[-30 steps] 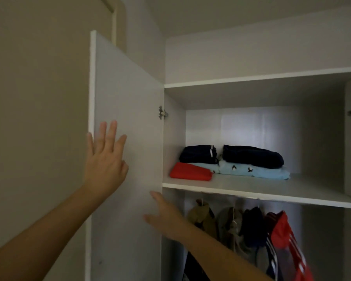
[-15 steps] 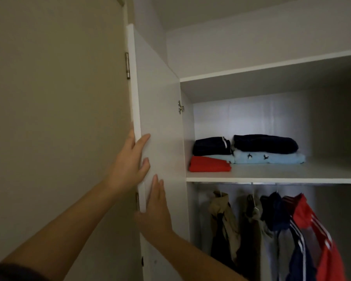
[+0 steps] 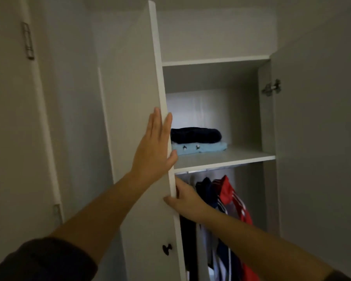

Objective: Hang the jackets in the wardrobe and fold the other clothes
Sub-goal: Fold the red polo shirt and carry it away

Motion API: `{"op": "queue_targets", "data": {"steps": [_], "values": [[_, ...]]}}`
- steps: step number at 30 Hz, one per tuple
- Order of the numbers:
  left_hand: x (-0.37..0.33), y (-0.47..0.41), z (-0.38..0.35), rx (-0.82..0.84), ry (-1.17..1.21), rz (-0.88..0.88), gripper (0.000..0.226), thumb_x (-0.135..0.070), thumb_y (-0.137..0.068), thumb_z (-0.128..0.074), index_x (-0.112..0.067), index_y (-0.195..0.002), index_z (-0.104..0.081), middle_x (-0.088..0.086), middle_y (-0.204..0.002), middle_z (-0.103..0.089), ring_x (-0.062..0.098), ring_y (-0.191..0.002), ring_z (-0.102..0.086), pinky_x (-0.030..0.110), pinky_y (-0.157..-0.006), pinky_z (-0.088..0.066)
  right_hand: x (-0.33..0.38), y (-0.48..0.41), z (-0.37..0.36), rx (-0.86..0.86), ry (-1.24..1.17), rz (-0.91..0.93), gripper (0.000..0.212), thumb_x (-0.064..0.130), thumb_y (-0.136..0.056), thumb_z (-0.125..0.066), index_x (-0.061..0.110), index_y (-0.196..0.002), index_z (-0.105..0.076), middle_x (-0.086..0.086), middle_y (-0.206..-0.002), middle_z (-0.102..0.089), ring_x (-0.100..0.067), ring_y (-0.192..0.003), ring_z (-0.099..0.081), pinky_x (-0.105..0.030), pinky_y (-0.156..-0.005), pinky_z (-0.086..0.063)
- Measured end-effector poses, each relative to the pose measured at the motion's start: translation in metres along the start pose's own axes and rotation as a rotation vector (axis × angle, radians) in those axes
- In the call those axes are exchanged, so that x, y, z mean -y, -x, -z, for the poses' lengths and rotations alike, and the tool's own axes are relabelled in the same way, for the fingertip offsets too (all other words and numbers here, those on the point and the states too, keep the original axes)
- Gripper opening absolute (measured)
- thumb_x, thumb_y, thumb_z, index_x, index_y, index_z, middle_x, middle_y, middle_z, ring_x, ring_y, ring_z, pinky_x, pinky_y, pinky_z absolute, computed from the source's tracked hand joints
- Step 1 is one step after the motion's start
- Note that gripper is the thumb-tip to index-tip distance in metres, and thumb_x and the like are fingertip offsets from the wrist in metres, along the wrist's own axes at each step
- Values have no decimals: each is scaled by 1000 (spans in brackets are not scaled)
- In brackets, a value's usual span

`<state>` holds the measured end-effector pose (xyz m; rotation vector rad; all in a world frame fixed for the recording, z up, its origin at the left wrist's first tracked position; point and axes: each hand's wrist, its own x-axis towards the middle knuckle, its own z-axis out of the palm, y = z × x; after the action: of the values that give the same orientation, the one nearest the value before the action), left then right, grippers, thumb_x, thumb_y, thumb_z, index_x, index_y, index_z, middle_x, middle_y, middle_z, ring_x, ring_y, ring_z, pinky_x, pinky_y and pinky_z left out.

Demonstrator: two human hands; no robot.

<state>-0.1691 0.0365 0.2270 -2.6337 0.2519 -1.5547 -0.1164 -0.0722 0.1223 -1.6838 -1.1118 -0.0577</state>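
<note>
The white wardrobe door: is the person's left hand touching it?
Touching. The head view shows the left hand flat against the white wardrobe door, thumb across its edge.

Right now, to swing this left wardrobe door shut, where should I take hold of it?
Probably the small dark knob, low on the outer face of the left wardrobe door, pinched from the room side. The door stands nearly edge-on to you. Its thin free edge, where your left hand rests and your right hand grips, could trap whatever is wrapped round it as it closes.
</note>
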Motion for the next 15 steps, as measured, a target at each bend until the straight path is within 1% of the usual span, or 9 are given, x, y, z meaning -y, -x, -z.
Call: {"op": "queue_targets", "data": {"steps": [1, 2, 4, 5, 9, 11, 12, 14, 15], "values": [[-10, -12, -17, 7, -13, 24, 95, -32, -88, -60, -19, -144, 15, 14, -157, 13, 29, -146, 3, 39, -110, -36, -11, 2, 17, -15, 16, -42, 47, 8, -90, -58, 17, -134, -46, -2, -124, -61, -15, -111, -60, -40, -96, -50], [-18, -23, -34, 15, -42, 47, 96, -34, -88, -58, -17, -144, 19, 13, -157, 15, 28, -146, 6, 39, -113, -31, -21, 5, 33, -31, 42, -77, 45, 9, -90, -58, 17, -133, -48, -2, -121, -63, -15, -108, -61, -38, -95, -52], [-32, -45, -67, 41, -131, 88, 99, -37, -89, -57, -12, -146, 19, 13, -157, 17, 29, -146, 8, 39, -117, -24, -44, 14, 71, -74, 94, -151, 43, 8, -90, -58, 16, -131, -50, 0, -109, -66, -14, -100, -64, -32, -90, -54], [-34, -54, -82, 57, -171, 109, 101, -39, -88, -58, -10, -147, 18, 14, -157, 17, 30, -146, 8, 40, -117, -22, -53, 20, 88, -102, 113, -189, 41, 6, -90, -57, 14, -129, -51, -1, -104, -67, -16, -96, -64, -31, -88, -54], [-47, -96, -147, 123, -311, 191, 104, -45, -85, -60, -9, -149, 14, 15, -157, 17, 35, -145, 4, 45, -111, -28, -87, 48, 182, -229, 286, -228, 27, -2, -87, -54, 6, -111, -63, -7, -98, -69, -19, -88, -65, -20, -78, -51], [-48, -113, -174, 160, -427, 227, 101, -48, -87, -56, -9, -148, 15, 18, -156, 18, 38, -145, 2, 47, -110, -29, -96, 63, 231, -281, 365, -236, 25, -4, -86, -53, 9, -103, -66, -2, -94, -69, -15, -86, -66, -19, -79, -49], [-52, -123, -189, 174, -465, 246, 99, -48, -89, -54, -8, -148, 15, 18, -155, 19, 39, -144, 2, 47, -110, -29, -100, 74, 260, -301, 416, -241, 25, -4, -87, -53, 13, -100, -66, 3, -91, -68, -11, -84, -65, -16, -78, -49], [-49, -129, -203, 196, -502, 292, 94, -40, -91, -53, -7, -149, 14, 20, -154, 20, 41, -144, 2, 48, -111, -28, -100, 90, 300, -344, 519, -247, 26, 0, -87, -54, 22, -94, -65, 12, -85, -66, -2, -76, -63, -7, -72, -44], [-52, -131, -211, 193, -505, 313, 92, -35, -91, -53, -7, -149, 12, 22, -154, 19, 42, -143, 1, 50, -111, -28, -100, 99, 321, -359, 570, -246, 27, 0, -86, -53, 24, -93, -64, 13, -84, -66, -4, -74, -63, -7, -70, -43]]}}
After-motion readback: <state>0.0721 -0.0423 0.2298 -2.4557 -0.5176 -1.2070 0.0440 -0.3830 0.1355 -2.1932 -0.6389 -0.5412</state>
